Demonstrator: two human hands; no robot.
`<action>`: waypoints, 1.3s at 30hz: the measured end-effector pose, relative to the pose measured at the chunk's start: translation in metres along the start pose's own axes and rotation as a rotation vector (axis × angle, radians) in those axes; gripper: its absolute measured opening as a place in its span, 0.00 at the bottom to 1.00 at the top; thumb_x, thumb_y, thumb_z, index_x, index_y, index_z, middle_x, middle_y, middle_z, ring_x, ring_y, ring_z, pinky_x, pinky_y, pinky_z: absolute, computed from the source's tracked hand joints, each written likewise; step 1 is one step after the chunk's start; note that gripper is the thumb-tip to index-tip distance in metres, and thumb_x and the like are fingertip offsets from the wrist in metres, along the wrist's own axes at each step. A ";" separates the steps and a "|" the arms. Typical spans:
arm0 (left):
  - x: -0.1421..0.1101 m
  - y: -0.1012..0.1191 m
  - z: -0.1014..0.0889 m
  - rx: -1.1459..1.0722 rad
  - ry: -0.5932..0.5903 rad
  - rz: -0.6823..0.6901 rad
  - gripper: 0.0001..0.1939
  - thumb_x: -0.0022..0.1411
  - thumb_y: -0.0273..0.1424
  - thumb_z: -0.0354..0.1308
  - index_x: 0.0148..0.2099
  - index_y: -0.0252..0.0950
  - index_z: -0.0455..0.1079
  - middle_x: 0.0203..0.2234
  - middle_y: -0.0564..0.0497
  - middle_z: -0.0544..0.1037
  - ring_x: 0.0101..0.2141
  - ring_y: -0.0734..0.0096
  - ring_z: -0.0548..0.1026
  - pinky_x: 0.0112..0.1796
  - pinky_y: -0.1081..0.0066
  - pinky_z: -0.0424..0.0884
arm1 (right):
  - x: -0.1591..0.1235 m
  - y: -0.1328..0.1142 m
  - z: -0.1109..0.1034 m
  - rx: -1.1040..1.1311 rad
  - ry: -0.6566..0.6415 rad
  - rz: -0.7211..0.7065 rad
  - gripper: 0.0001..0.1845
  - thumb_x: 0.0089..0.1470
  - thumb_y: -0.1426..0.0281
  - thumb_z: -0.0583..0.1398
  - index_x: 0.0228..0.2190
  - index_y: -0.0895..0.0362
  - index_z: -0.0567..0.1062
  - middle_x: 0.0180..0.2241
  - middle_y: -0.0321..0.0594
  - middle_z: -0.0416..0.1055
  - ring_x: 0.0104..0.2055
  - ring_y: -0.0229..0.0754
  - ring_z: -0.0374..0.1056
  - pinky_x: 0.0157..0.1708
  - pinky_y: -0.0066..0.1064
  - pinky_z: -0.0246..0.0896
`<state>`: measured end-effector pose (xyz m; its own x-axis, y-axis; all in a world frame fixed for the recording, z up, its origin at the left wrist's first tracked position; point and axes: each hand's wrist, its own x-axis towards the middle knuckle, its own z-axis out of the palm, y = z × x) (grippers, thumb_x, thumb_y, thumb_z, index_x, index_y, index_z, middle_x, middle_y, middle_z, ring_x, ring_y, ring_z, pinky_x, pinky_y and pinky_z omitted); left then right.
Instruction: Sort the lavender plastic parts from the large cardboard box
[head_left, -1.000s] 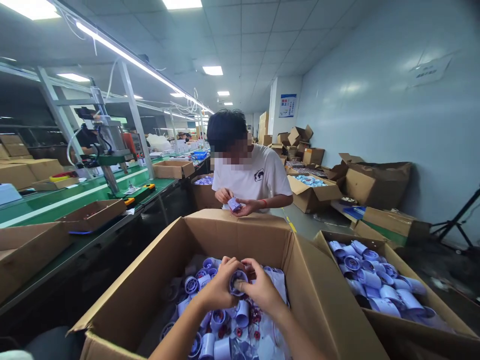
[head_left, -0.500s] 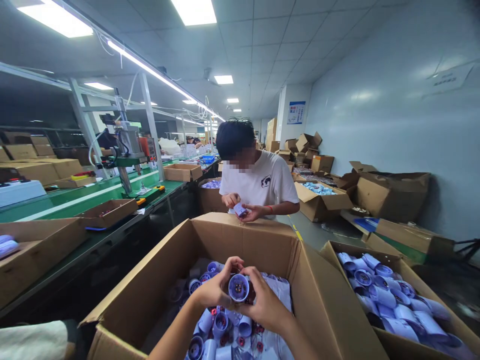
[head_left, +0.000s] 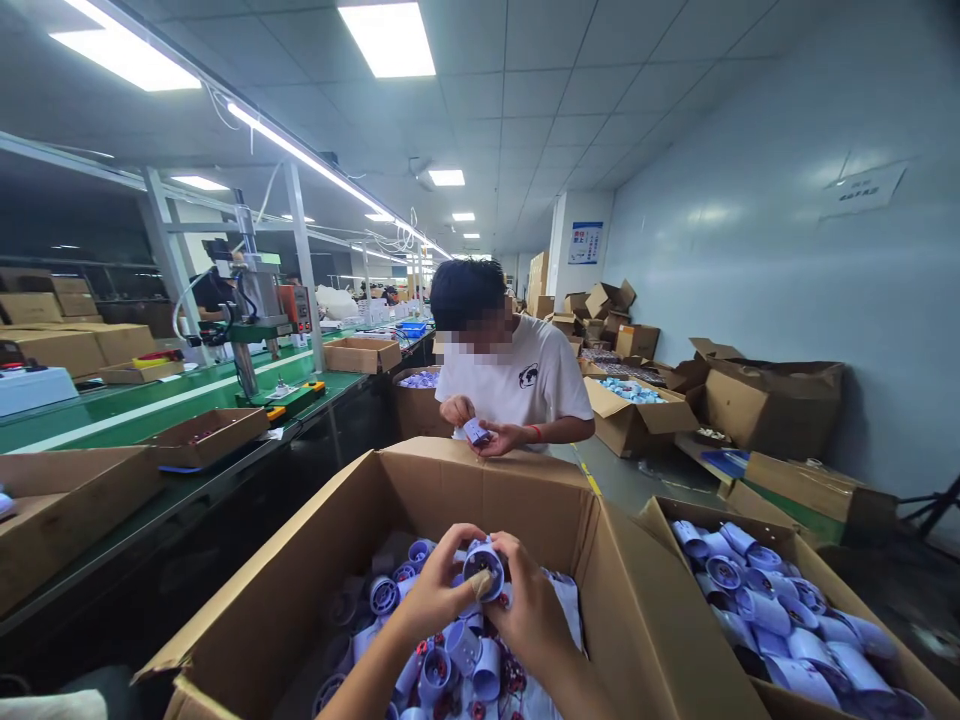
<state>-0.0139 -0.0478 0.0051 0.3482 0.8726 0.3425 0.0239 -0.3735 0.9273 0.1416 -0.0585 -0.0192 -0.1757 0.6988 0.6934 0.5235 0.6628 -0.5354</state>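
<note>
Between my two hands is a lavender plastic cup-shaped housing (head_left: 475, 560), its open end facing me and small parts visible inside. My left hand (head_left: 441, 590) grips it from the left, with the thumb, which has a pale covering on its tip, reaching across the opening. On the other side my right hand (head_left: 526, 598) closes its fingers around the housing. Both hands are above a large cardboard box (head_left: 480, 490) filled with similar lavender housings (head_left: 463, 648) and small red parts, some of them hidden under my forearms.
Across the box stands a co-worker (head_left: 517, 385) holding another lavender housing (head_left: 475, 431). At the right is a carton (head_left: 919, 665) of more housings. A green workbench (head_left: 90, 405) with a press machine (head_left: 251, 300) and open cartons runs along the left.
My left thumb has moved over the open end of the housing, which has tilted slightly. Both hands still hold it. The view has tipped a little upward.
</note>
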 end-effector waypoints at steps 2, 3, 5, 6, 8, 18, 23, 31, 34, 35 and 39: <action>0.002 -0.003 0.002 -0.009 0.022 -0.023 0.24 0.52 0.47 0.61 0.45 0.37 0.65 0.41 0.46 0.69 0.44 0.62 0.66 0.41 0.69 0.66 | -0.001 0.002 0.001 -0.036 -0.014 0.019 0.27 0.43 0.80 0.57 0.47 0.53 0.64 0.49 0.45 0.70 0.51 0.46 0.69 0.49 0.39 0.66; 0.003 -0.004 0.003 -0.022 0.033 -0.037 0.24 0.51 0.46 0.62 0.45 0.36 0.65 0.41 0.46 0.69 0.44 0.62 0.67 0.41 0.69 0.65 | -0.001 0.003 0.001 -0.056 -0.032 0.029 0.27 0.43 0.80 0.57 0.47 0.53 0.64 0.49 0.45 0.70 0.51 0.46 0.68 0.50 0.40 0.66; 0.005 -0.007 0.006 -0.073 0.054 -0.064 0.24 0.50 0.45 0.63 0.43 0.37 0.64 0.39 0.48 0.70 0.42 0.63 0.67 0.40 0.70 0.65 | -0.001 0.005 0.001 -0.098 -0.069 0.047 0.28 0.43 0.82 0.56 0.47 0.54 0.64 0.50 0.46 0.70 0.52 0.47 0.68 0.51 0.41 0.65; 0.006 -0.008 0.008 -0.102 0.063 -0.077 0.23 0.49 0.43 0.64 0.43 0.37 0.63 0.37 0.49 0.70 0.41 0.65 0.68 0.39 0.70 0.64 | -0.001 0.006 0.002 -0.120 -0.082 0.054 0.29 0.42 0.83 0.55 0.47 0.54 0.65 0.50 0.46 0.70 0.52 0.47 0.68 0.51 0.41 0.65; 0.007 -0.010 0.012 -0.141 0.083 -0.103 0.21 0.48 0.39 0.64 0.42 0.38 0.61 0.35 0.51 0.70 0.38 0.67 0.68 0.37 0.71 0.64 | -0.002 0.008 0.004 -0.157 -0.099 0.068 0.30 0.41 0.84 0.54 0.48 0.53 0.65 0.50 0.46 0.70 0.51 0.47 0.69 0.50 0.42 0.66; 0.003 -0.013 0.022 0.093 0.289 -0.152 0.14 0.40 0.22 0.53 0.34 0.38 0.61 0.29 0.54 0.71 0.34 0.67 0.69 0.36 0.71 0.66 | -0.007 0.006 0.020 -0.219 -0.119 0.105 0.30 0.44 0.87 0.50 0.48 0.57 0.67 0.48 0.47 0.73 0.49 0.47 0.71 0.48 0.40 0.67; 0.005 -0.013 0.020 0.165 0.313 -0.174 0.13 0.42 0.31 0.57 0.35 0.38 0.65 0.33 0.49 0.76 0.39 0.58 0.74 0.43 0.64 0.70 | -0.002 -0.005 0.021 -0.251 -0.167 0.156 0.23 0.48 0.82 0.52 0.46 0.56 0.71 0.45 0.46 0.74 0.45 0.47 0.72 0.45 0.36 0.68; 0.013 -0.013 0.010 0.094 0.242 -0.288 0.17 0.35 0.34 0.61 0.33 0.37 0.72 0.31 0.47 0.80 0.42 0.51 0.76 0.44 0.62 0.73 | 0.005 -0.017 0.011 -0.286 -0.314 0.237 0.21 0.50 0.73 0.54 0.48 0.55 0.70 0.46 0.45 0.73 0.46 0.50 0.71 0.47 0.36 0.65; 0.015 -0.012 0.004 0.030 0.204 -0.360 0.17 0.31 0.31 0.61 0.30 0.37 0.73 0.30 0.47 0.80 0.40 0.51 0.76 0.40 0.63 0.75 | 0.001 -0.015 0.012 -0.308 -0.339 0.208 0.21 0.50 0.71 0.54 0.48 0.53 0.69 0.46 0.42 0.73 0.47 0.50 0.70 0.46 0.36 0.65; 0.015 -0.012 0.003 0.021 0.209 -0.370 0.17 0.30 0.31 0.62 0.30 0.37 0.73 0.30 0.48 0.80 0.39 0.51 0.77 0.40 0.63 0.75 | 0.001 -0.014 0.013 -0.311 -0.336 0.205 0.21 0.49 0.71 0.54 0.48 0.52 0.68 0.46 0.41 0.73 0.47 0.49 0.70 0.46 0.35 0.65; 0.018 -0.011 0.004 0.059 0.243 -0.327 0.18 0.29 0.37 0.68 0.28 0.39 0.72 0.29 0.49 0.80 0.41 0.50 0.77 0.43 0.62 0.74 | 0.003 -0.017 0.009 -0.310 -0.314 0.211 0.24 0.47 0.73 0.56 0.48 0.51 0.67 0.47 0.38 0.73 0.44 0.46 0.71 0.44 0.33 0.66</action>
<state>-0.0038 -0.0290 0.0004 0.0823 0.9946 0.0630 0.1525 -0.0751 0.9855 0.1247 -0.0648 -0.0124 -0.2567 0.8884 0.3806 0.7901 0.4196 -0.4467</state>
